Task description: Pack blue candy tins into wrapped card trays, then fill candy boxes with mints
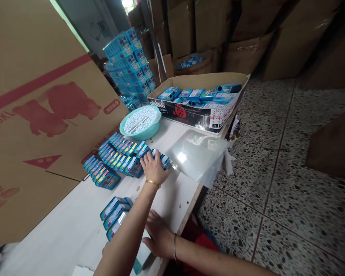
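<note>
My left hand (153, 167), with a gold bangle at its wrist, reaches across the white table. Its fingers are bent over a few small blue boxes (166, 162) at the right end of the rows. My right hand (160, 234), wearing a silver bangle, lies lower down by the table edge. Its thumb is spread from the fingers, next to a pale, light-blue box (143, 251); my left forearm hides part of both. Just left of that forearm stands a short row of blue boxes (115, 211). More blue boxes (112, 155) stand in neat rows farther back.
A turquoise bowl (146, 134) holds pale blue pellets and a thin metal tool. Behind it, an open carton (195, 119) contains many blue boxes. Clear plastic sheets (194, 153) lie at the right edge. A large carton (54, 96) borders the left; stacked blue packs (132, 65) stand behind.
</note>
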`<state>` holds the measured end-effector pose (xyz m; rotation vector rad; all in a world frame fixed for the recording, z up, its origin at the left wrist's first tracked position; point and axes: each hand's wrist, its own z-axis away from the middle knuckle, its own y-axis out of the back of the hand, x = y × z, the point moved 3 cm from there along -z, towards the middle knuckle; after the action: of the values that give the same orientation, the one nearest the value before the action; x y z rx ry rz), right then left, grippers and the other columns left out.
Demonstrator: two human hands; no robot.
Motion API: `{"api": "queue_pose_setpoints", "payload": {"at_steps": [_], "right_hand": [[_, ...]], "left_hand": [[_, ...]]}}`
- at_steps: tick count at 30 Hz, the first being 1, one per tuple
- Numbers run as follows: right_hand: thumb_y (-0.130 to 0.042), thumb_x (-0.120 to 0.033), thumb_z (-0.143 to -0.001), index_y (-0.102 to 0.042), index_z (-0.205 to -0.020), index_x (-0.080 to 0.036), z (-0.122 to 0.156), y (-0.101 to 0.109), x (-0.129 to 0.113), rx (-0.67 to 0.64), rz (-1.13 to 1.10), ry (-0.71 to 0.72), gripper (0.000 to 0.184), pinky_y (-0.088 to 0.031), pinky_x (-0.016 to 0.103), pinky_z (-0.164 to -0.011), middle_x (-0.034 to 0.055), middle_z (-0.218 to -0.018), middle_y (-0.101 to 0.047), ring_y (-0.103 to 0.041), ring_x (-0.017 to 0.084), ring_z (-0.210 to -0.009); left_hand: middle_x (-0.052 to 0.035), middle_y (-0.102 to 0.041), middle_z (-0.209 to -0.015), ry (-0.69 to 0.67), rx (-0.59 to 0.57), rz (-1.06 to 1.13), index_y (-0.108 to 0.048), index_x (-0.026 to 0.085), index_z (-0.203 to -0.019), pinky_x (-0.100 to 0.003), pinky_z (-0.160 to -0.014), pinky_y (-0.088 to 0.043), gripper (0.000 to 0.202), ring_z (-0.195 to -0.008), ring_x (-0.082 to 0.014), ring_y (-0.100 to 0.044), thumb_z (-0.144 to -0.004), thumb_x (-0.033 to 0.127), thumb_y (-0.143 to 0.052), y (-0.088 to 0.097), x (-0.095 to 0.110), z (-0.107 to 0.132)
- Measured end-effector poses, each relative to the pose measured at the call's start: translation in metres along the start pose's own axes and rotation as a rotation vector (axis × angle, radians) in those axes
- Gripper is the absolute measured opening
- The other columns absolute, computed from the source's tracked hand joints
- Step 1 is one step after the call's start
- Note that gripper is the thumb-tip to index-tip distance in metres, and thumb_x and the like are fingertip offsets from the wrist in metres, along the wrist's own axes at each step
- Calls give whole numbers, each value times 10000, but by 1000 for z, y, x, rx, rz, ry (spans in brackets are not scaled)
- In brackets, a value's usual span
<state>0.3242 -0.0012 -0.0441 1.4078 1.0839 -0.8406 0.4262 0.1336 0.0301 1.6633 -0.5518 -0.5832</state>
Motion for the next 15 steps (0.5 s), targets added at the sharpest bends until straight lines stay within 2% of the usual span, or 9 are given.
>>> {"api": "queue_pose_setpoints", "payload": {"at_steps": [4,7,9,12,15], "right_hand": [[-535,-323,-835,-278,-1451,-128,0,-4,4,1,51,16,695,-112,431,-1176,122,-1507,-309,-170,259,-1422],[-492,-304,-851,-301,-1435,-102,1,-6,6,-4,114,17,647,-131,439,-1171,128,-1494,-333,-168,254,-1422],[-480,-256,-838,-342,-1410,-84,3,-5,8,-4,147,10,613,-150,447,-1166,138,-1471,-371,-190,256,-1416],[-465,-186,-805,-364,-1398,-81,6,-7,13,-5,169,22,611,-179,476,-1154,149,-1451,-400,-221,265,-1406],[-420,-144,-806,-372,-1393,-90,8,-9,21,28,156,85,591,-207,518,-1134,162,-1422,-432,-269,273,-1384]], "left_hand": [[-182,-363,-1364,69,-117,117,-277,202,-1435,-502,-949,-349,1038,-1180,-404,-400,-539,487,-718,-2,-7,-11],[-210,-348,-1357,97,-183,199,-231,175,-1456,-488,-924,-378,1169,-1195,-437,-380,-475,500,-777,-1,-14,-21],[-200,-364,-1326,111,-172,287,-260,178,-1448,-493,-949,-373,1171,-1202,-430,-381,-452,452,-810,4,-24,-16],[-142,-377,-1297,88,-9,508,-254,225,-1453,-506,-1009,-348,1155,-1227,-381,-384,-470,443,-820,31,-49,23],[-111,-350,-1351,10,156,718,-169,281,-1473,-505,-1040,-342,1193,-1272,-349,-364,-496,484,-822,72,-83,92]]}}
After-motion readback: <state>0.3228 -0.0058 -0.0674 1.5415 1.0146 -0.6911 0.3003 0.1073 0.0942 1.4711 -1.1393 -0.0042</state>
